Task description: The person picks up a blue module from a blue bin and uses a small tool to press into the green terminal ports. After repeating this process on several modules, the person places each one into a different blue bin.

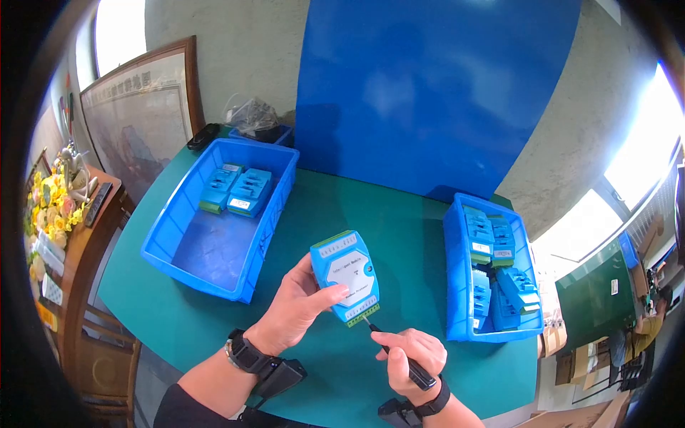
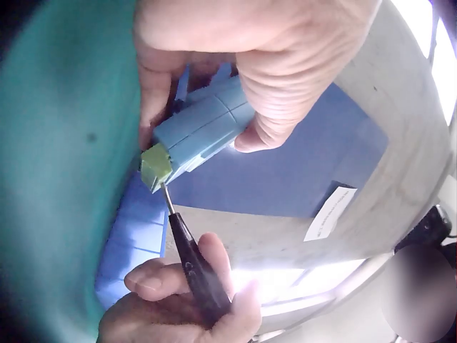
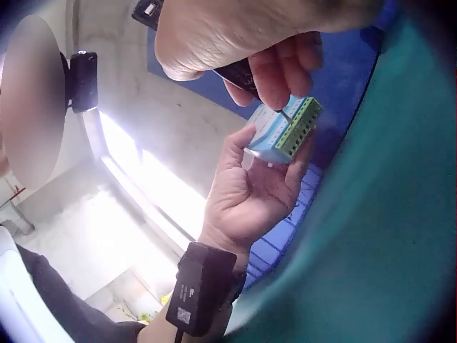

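Observation:
My left hand grips a light-blue electronic module with a white printed label, its thumb lying across the front face. Green terminal blocks run along the module's top and bottom ends. In my right hand is a screwdriver with a black handle. Its thin metal tip meets the lower green terminal block, as the right wrist view shows. From the left wrist view, the screwdriver points up at the green end of the module. Both hands are raised over the green table.
A blue bin at the left has two modules at its far end. At the right, another blue bin holds several modules. Behind the table stands a blue panel. A bagged item sits at the back left.

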{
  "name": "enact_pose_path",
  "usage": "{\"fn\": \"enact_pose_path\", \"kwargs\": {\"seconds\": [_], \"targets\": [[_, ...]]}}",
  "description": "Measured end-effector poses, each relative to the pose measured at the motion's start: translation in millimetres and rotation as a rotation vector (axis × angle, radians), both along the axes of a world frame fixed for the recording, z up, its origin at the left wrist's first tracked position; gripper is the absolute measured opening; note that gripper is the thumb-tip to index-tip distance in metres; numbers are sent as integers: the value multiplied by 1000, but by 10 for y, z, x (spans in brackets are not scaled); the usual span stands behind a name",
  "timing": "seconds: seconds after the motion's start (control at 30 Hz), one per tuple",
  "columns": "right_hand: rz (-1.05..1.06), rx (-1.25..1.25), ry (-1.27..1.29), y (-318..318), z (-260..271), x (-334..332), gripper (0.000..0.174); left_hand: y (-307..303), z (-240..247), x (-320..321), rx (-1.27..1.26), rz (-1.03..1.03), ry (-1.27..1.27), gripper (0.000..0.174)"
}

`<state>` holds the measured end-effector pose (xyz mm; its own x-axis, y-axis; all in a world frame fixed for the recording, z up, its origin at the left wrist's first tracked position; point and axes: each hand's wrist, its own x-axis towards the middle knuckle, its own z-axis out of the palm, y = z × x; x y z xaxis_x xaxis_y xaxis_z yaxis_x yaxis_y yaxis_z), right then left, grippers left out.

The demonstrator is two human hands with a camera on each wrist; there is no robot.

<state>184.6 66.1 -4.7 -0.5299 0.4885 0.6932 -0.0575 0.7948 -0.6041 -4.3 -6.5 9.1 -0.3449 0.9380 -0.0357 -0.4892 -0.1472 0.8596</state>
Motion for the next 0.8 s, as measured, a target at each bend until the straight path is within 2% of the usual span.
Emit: {"fn": "enact_pose_path", "kwargs": {"seconds": [0.07, 0.17, 0.27, 0.37, 0.8], "targets": [[14, -1, 21, 10, -3, 14, 16, 2, 4, -4, -3, -5, -1, 48], [-12, -19, -25, -1, 45, 21, 32, 0, -3, 0, -9, -1, -4, 49], [-52, -70, -2, -2, 63, 37, 32, 0, 26, 1, -20, -8, -18, 50], [-40, -82, -20, 12, 57, 11, 20, -4, 8, -6, -11, -6, -2, 51], [-82, -57, 36, 40, 57, 65, 19, -3, 19, 6, -40, 3, -14, 50]]}}
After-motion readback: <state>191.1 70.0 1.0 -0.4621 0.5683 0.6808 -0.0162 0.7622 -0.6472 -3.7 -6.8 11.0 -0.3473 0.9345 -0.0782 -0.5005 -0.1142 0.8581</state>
